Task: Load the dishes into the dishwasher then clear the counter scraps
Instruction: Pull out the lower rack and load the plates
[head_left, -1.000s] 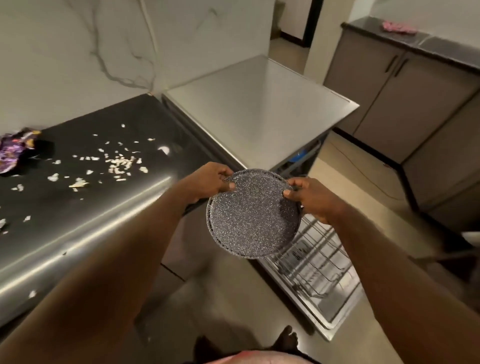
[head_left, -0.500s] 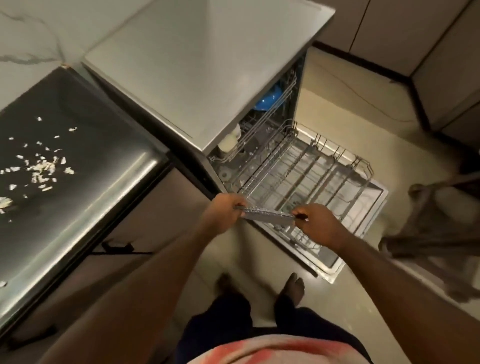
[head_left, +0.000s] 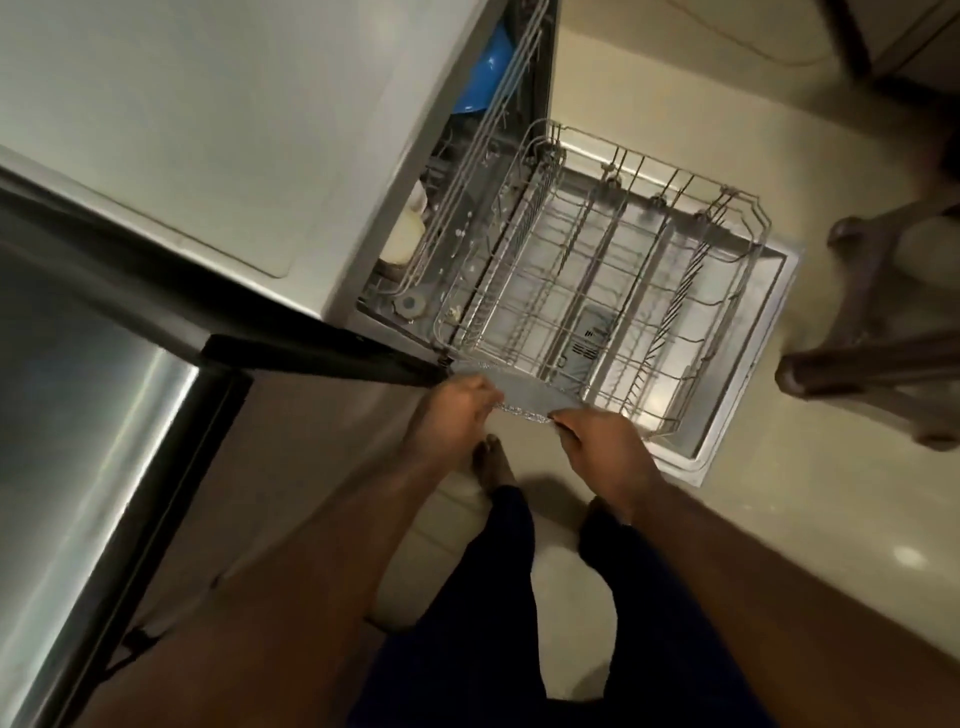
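Both hands grip the plate (head_left: 524, 396) by its near rim, the left hand (head_left: 457, 410) curled round its left edge and the right hand (head_left: 597, 441) pinching its right edge. The plate (grey, tilted so it shows almost edge-on) sits at the near left corner of the pulled-out lower rack (head_left: 613, 270), over the dishwasher's (head_left: 208, 130) open door (head_left: 737, 431); whether it touches the wires I cannot tell. The steel desk (head_left: 78, 405) lies to the left.
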